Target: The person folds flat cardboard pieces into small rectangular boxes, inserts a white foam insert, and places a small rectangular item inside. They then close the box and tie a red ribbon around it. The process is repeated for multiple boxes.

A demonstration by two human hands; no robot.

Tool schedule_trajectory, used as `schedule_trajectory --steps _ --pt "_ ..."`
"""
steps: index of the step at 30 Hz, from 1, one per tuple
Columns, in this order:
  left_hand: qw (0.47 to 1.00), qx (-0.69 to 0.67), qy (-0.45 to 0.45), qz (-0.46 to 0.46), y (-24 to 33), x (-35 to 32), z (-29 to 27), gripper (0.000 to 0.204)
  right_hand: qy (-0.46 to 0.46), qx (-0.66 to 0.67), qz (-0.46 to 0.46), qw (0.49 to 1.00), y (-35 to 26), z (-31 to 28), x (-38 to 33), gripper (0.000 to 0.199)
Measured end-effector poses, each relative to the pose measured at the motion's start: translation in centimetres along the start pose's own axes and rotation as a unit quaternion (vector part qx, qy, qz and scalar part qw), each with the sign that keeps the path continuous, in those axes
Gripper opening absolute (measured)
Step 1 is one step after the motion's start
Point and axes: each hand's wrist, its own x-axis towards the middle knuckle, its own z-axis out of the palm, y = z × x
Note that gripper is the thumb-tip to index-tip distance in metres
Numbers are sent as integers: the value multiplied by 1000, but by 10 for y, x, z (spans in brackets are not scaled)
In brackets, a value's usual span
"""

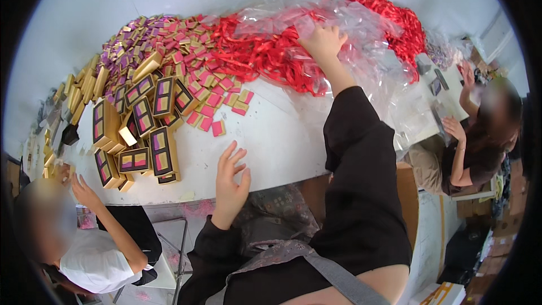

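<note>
My right hand (pixel 324 44) reaches far over the table to the heap of clear plastic bags (pixel 367 25). Its thumb and forefinger close on the edge of one clear plastic bag (pixel 305 26), while the other fingers stick out loosely. Close to the table's front edge, my left hand (pixel 230 185) is raised with nothing in it, its fingers apart. Left of it stand stacked gold boxes (pixel 162 149) with black-framed fronts and pink and purple panels. Small pink-and-gold packets (pixel 218 128) lie loose between that stack and the red ribbons (pixel 265 53).
The white table (pixel 276 135) runs across in front of me. Purple-and-gold packets (pixel 121 45) heap up at the back left, and more red ribbon (pixel 395 17) lies back right. One co-worker (pixel 96 248) sits at left, another (pixel 480 141) at right.
</note>
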Motion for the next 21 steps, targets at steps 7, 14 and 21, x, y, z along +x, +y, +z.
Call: schedule_trajectory --steps 7,14,21 --pt "893 -444 16 -75 -3 8 -35 69 -44 702 -129 699 -77 -59 -152 60" --pt "780 -470 -243 -334 14 -74 -117 92 -170 446 -660 581 -129 -80 -264 63" --pt "847 -484 218 -24 -16 -96 -141 93 -146 404 -356 830 -265 -76 -291 87"
